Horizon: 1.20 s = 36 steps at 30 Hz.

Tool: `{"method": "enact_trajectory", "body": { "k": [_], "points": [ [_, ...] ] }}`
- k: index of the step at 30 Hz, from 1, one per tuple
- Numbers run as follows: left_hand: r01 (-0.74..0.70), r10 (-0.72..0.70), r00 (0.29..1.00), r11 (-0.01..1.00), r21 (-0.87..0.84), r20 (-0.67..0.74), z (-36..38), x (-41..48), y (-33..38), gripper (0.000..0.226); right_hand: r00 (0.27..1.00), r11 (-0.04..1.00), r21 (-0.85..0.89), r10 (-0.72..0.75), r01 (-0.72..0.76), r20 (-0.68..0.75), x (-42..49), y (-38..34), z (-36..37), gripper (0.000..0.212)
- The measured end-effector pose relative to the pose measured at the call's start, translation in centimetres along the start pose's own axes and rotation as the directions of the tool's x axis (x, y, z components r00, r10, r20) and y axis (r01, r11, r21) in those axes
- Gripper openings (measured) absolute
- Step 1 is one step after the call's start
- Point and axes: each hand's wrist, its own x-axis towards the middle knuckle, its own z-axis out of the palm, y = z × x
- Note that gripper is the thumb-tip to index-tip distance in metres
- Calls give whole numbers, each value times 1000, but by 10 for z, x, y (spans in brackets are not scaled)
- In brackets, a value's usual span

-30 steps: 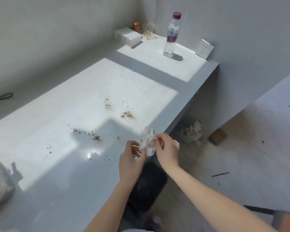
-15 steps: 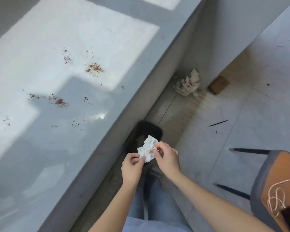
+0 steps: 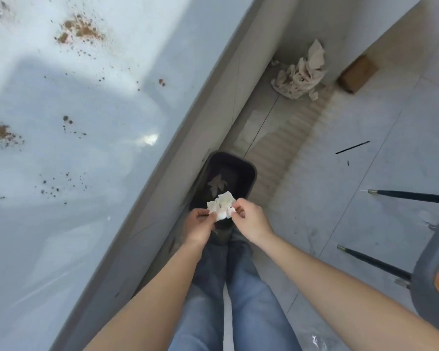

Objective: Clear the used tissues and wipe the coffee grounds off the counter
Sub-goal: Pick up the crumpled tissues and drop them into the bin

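A crumpled white tissue (image 3: 221, 205) is pinched between my left hand (image 3: 197, 226) and my right hand (image 3: 249, 219), each gripping one side. The hands hold it directly above a black bin (image 3: 249, 173) that stands on the floor against the counter's front. Inside the bin lies another crumpled tissue (image 3: 217, 186). Brown coffee grounds (image 3: 80, 30) lie scattered on the white counter (image 3: 91, 138) at the left, with another small heap of coffee grounds (image 3: 0, 131) near the left edge of view.
A dirty crumpled rag (image 3: 300, 73) and a brown block (image 3: 357, 73) lie on the tiled floor by the wall. A chair (image 3: 433, 274) with dark metal legs stands at the right. My legs in blue jeans (image 3: 238, 300) are below the hands.
Both hands carried the tissue off the counter's edge and down over the bin. The view tilted down from the counter to the floor and bin.
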Motion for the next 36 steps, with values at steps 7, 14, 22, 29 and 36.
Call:
{"method": "enact_trajectory", "body": {
  "k": [7,14,22,29,36],
  "points": [
    [29,-47,985,994,106,166,-1,18,6,59,966,975,-76,220,-211,134,27,15,26,54],
    [-218,148,965,911,350,215,-9,2,13,66,996,977,-196,84,-89,-32,13,3,15,56],
    [-500,424,864,649,574,273,-7,-26,27,68,965,944,-324,-136,58,-224,-10,-29,-18,61],
    [-692,750,525,101,715,402,-20,-105,51,75,848,865,-430,-417,259,-327,-64,-61,-69,61],
    [-554,906,373,46,831,198,-105,-196,95,73,648,635,-579,-727,512,-224,-136,-167,-106,61]
  ]
}}
